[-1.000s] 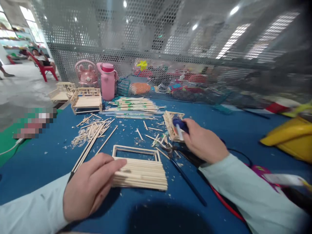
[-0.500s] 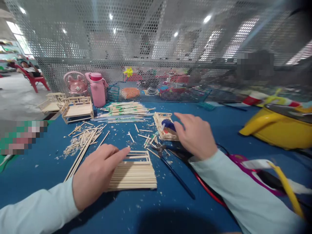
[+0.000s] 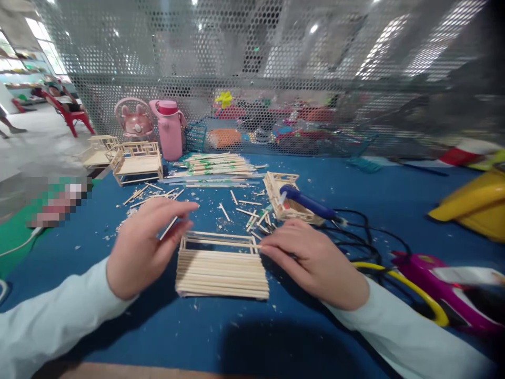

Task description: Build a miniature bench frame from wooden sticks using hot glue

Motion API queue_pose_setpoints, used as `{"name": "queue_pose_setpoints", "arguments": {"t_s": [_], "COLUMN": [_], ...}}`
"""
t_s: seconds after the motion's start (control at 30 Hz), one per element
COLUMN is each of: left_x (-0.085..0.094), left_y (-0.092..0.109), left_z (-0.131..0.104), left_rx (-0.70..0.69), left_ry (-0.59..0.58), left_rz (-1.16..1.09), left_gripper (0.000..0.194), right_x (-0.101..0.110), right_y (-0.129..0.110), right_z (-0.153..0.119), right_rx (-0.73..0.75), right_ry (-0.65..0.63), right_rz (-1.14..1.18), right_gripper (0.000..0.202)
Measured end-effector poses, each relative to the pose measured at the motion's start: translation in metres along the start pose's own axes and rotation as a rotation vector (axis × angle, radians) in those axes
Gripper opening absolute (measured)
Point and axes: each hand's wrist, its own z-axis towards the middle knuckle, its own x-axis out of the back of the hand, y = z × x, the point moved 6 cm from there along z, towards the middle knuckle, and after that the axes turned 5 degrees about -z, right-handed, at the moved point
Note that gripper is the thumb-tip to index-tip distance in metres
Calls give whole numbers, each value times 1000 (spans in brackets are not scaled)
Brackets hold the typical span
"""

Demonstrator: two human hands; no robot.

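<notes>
A small bench-like model of wooden sticks lies on the blue table, a packed row of sticks in front and an open stick frame behind. At its left end hovers my left hand, thumb and fingers apart, with nothing held. The fingers of my right hand pinch the right end of the model's frame. Just beyond, a blue glue gun rests on another small stick model. Pliers are mostly hidden behind my right hand.
Finished stick chairs, a pink flask and bundled sticks stand at the back before a perforated metal screen. Cut stick pieces are scattered midtable. Black cables, a magenta tool and a yellow object lie right.
My right hand has come away from the glue gun, back to the model's right end. My left hand has lifted off the model and moved left. The view has turned slightly left.
</notes>
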Motion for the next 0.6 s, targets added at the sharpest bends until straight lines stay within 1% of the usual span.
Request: {"name": "queue_pose_setpoints", "arguments": {"t_s": [0.03,0.07,0.1,0.17,0.23,0.3,0.37,0.43,0.5,0.6], "left_x": [6,8,8,3,-5,-10,-13,-15,-15,-17], "left_y": [-12,-24,-36,-53,-62,-65,-64,-62,-55,-40], "left_z": [0,0,-3,-9,-15,-18,-20,-20,-19,-19], "left_rx": [85,166,243,368,441,467,459,408,283,31], "left_ry": [41,43,22,-58,-123,-150,-167,-178,-188,-243], "left_rz": [2,-5,-23,-75,-121,-150,-170,-181,-179,-129], "left_gripper": [19,16,15,18,22,24,24,24,27,35], "right_x": [-2,-3,-5,-8,-11,-13,-14,-15,-16,-16], "right_y": [2,3,3,2,1,0,-1,-1,-1,-2], "right_z": [0,1,1,2,3,5,5,6,6,6], "right_rx": [-13,-19,-21,-21,-27,-31,-27,-22,-15,-5], "right_ry": [-3,-7,-10,-13,-24,-39,-54,-64,-72,-82], "right_rz": [-2,-3,-4,-5,-9,-13,-17,-24,-34,-49], "right_gripper": [18,19,19,20,20,19,20,21,21,20]}}
